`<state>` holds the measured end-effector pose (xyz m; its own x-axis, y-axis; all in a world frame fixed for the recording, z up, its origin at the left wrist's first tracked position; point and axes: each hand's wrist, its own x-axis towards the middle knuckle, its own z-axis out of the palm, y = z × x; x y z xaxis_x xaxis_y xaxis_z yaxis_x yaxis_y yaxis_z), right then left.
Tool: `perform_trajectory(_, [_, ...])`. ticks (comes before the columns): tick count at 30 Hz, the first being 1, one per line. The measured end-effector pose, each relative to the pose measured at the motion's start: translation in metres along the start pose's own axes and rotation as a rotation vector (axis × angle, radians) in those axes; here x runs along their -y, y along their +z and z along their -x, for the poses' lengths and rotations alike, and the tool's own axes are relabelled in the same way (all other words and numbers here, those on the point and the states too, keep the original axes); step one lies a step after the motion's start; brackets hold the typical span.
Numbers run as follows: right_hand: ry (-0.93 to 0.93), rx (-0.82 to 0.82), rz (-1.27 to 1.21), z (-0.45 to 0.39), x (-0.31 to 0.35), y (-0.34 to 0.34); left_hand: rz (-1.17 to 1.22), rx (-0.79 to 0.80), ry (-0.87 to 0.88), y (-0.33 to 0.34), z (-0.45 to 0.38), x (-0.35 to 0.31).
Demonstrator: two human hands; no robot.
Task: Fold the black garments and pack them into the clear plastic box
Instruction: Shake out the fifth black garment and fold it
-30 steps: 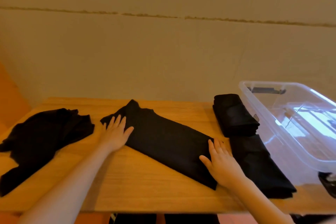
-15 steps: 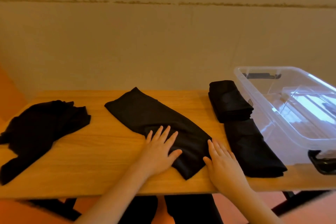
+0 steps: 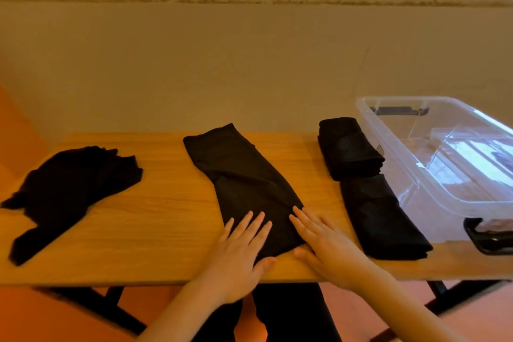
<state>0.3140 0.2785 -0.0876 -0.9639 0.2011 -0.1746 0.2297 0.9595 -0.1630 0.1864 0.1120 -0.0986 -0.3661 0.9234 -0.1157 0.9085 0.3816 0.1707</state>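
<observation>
Straight, spread fingers of the left hand (image 3: 241, 253) and right hand (image 3: 324, 241) are laid flat on the near end of a long folded garment (image 3: 244, 183) at mid-table (image 3: 155, 216). The clear box (image 3: 433, 186) is seen at far right, two folded garments (image 3: 361, 175) beside it.

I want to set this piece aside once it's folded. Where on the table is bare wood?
Bare wood lies between the crumpled black garment at left and the long black garment under both flat hands, left hand and right hand. The right side is crowded: two folded black garments sit beside the clear plastic box.
</observation>
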Motion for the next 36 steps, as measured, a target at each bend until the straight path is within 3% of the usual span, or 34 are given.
perform_trajectory(5, [-0.030,0.078,0.085,0.019,0.038,0.008,-0.022,0.074,0.052,-0.012,0.020,0.034])
perform_trajectory(8, [-0.011,-0.081,0.140,0.017,0.041,0.021,-0.050,0.077,0.051,-0.011,0.035,0.040])
perform_trajectory(12, [-0.071,-0.188,0.184,0.016,0.042,0.039,-0.146,-0.146,0.017,0.016,0.057,0.036])
perform_trajectory(16, [-0.219,-0.379,0.246,0.017,0.046,0.044,-0.077,-0.356,0.131,0.039,0.070,0.039])
perform_trajectory(22, [-0.249,-0.506,-0.007,0.022,0.046,0.031,0.142,-0.543,0.210,0.035,0.086,0.049])
perform_trajectory(28, [-0.127,-0.456,-0.491,0.024,0.052,0.015,0.567,-0.646,-0.012,0.012,0.093,0.036])
perform_trajectory(36, [-0.060,-0.410,-1.033,0.005,0.061,-0.018,0.818,-0.800,-0.143,-0.034,0.070,0.029])
